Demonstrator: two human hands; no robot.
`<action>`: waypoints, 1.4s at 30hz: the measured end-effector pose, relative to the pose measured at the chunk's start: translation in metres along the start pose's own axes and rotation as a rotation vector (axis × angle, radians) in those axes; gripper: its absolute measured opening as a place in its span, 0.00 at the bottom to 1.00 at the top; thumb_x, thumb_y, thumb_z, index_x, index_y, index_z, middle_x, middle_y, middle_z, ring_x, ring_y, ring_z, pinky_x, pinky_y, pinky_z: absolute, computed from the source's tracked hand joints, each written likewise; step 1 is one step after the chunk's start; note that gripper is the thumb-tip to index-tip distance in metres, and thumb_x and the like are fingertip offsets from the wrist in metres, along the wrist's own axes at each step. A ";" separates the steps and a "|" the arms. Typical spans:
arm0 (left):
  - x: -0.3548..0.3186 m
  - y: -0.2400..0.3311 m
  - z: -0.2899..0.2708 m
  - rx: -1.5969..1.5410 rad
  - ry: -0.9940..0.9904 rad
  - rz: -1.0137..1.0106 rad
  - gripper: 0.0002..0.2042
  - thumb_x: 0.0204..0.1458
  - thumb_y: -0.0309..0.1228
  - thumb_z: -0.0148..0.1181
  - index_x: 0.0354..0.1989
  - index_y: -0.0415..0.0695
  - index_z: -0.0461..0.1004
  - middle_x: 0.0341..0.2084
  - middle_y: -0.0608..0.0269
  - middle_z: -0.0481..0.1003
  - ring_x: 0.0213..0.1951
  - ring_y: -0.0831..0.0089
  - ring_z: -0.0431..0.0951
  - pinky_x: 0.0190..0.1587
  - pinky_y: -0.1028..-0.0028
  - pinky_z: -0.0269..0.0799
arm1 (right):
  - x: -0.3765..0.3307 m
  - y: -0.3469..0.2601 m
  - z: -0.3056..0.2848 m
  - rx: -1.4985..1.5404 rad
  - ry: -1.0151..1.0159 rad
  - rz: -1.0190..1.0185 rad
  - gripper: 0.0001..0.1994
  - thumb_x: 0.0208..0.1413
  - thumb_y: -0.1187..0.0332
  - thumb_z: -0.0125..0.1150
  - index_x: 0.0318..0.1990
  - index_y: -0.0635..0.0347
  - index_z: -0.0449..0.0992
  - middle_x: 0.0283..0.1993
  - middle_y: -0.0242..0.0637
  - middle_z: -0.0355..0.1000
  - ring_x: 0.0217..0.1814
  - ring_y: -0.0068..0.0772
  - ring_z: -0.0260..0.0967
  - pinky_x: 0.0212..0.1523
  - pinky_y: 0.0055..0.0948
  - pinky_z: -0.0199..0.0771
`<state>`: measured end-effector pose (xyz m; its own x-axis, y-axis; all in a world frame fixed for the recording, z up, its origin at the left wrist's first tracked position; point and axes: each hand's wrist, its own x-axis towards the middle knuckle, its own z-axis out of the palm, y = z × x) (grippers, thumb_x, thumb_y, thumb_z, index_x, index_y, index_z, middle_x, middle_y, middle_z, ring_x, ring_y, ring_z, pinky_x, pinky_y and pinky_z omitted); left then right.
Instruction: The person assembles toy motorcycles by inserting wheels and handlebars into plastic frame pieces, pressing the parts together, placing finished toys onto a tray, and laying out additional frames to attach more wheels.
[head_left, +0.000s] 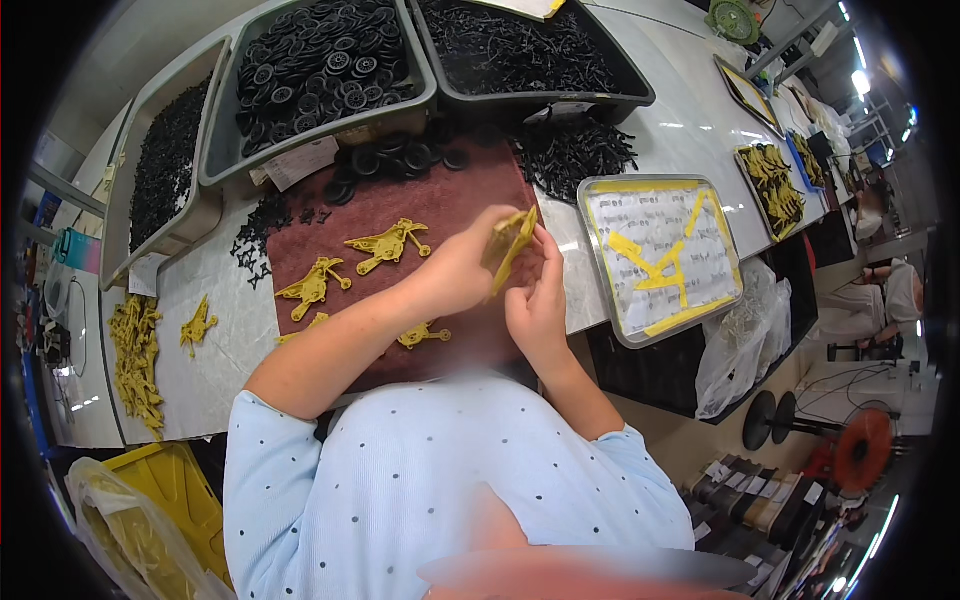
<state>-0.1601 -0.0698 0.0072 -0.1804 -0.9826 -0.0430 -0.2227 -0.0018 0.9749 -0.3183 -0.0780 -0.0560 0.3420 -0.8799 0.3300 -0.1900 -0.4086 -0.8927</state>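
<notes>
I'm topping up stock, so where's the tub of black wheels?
Upper left in the head view, the grey tub of black wheels stands just beyond the maroon cloth.

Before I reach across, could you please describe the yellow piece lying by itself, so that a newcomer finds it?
Start at the reddish cloth and look left onto the pale table. A yellow piece lies there, before the yellow heap. Unlike its neighbours, it touches neither cloth nor heap.

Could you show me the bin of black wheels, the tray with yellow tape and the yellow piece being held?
Bin of black wheels (422,70): head view, right rim.
Tray with yellow tape (601,256): head view, left rim.
Yellow piece (512,249): head view, its visible middle.
</notes>
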 end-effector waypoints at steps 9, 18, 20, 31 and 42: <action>0.024 -0.007 -0.003 0.136 -0.181 0.021 0.34 0.45 0.11 0.45 0.65 0.47 0.55 0.48 0.49 0.73 0.53 0.62 0.73 0.54 0.68 0.68 | 0.005 0.019 -0.002 0.574 0.058 0.190 0.26 0.62 0.75 0.49 0.67 0.67 0.51 0.62 0.44 0.60 0.60 0.33 0.63 0.57 0.33 0.68; 0.046 -0.007 -0.041 0.206 -0.118 -0.228 0.23 0.48 0.16 0.47 0.56 0.39 0.58 0.30 0.55 0.75 0.26 0.68 0.79 0.29 0.67 0.75 | 0.023 -0.015 -0.066 0.399 -0.022 0.575 0.14 0.62 0.72 0.53 0.53 0.67 0.70 0.37 0.33 0.74 0.36 0.20 0.71 0.37 0.21 0.72; 0.050 -0.010 -0.046 0.287 -0.257 -0.185 0.16 0.51 0.20 0.53 0.50 0.38 0.66 0.30 0.52 0.77 0.30 0.62 0.80 0.33 0.64 0.75 | 0.018 -0.014 -0.068 0.235 -0.257 0.545 0.12 0.59 0.72 0.57 0.48 0.66 0.76 0.34 0.33 0.76 0.33 0.21 0.70 0.34 0.21 0.70; 0.052 -0.053 -0.048 1.077 -0.008 0.089 0.10 0.47 0.31 0.61 0.36 0.42 0.76 0.37 0.52 0.75 0.42 0.53 0.76 0.42 0.58 0.69 | 0.012 -0.012 -0.024 -0.521 -0.474 -0.210 0.15 0.48 0.66 0.65 0.46 0.50 0.80 0.36 0.33 0.72 0.44 0.35 0.67 0.48 0.33 0.62; 0.027 -0.064 -0.044 1.021 0.197 0.348 0.11 0.45 0.28 0.60 0.39 0.44 0.75 0.36 0.57 0.73 0.41 0.59 0.72 0.43 0.60 0.62 | 0.048 0.009 -0.040 -0.457 -0.308 -0.048 0.12 0.52 0.76 0.59 0.45 0.59 0.78 0.41 0.41 0.75 0.42 0.44 0.73 0.45 0.33 0.73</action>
<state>-0.1085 -0.1044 -0.0469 -0.2509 -0.9123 0.3238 -0.8943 0.3464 0.2831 -0.3405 -0.1333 -0.0356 0.6006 -0.7740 0.2005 -0.5242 -0.5705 -0.6322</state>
